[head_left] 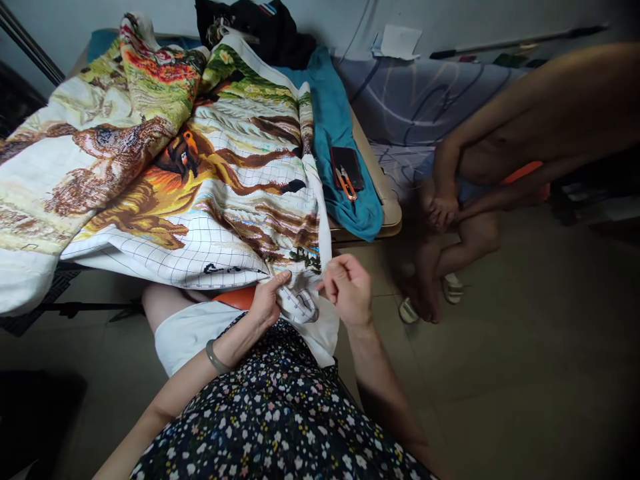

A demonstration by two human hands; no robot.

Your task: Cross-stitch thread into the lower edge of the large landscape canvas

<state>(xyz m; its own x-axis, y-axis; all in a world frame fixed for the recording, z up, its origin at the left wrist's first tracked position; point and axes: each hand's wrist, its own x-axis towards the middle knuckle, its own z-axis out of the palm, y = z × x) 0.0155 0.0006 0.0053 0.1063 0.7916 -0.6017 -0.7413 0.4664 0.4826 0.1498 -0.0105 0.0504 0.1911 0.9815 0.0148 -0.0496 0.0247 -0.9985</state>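
Note:
A large cross-stitch canvas [210, 167] with a horse picture lies over a small table and hangs down to my lap. My left hand [266, 301] grips the canvas's lower corner from below, thumb on top of the gridded cloth. My right hand [348, 288] is just to the right of that corner, its fingers pinched together at the cloth's edge; whatever is between them is too small to make out.
Orange thread snips [346, 184] and a dark phone [349, 165] rest on a teal cloth [334, 127] on the table. Another person sits at the right, knee [483, 233] and sandalled feet [425, 303] close by. A bed stands behind. Tiled floor [500, 373] lies to the right.

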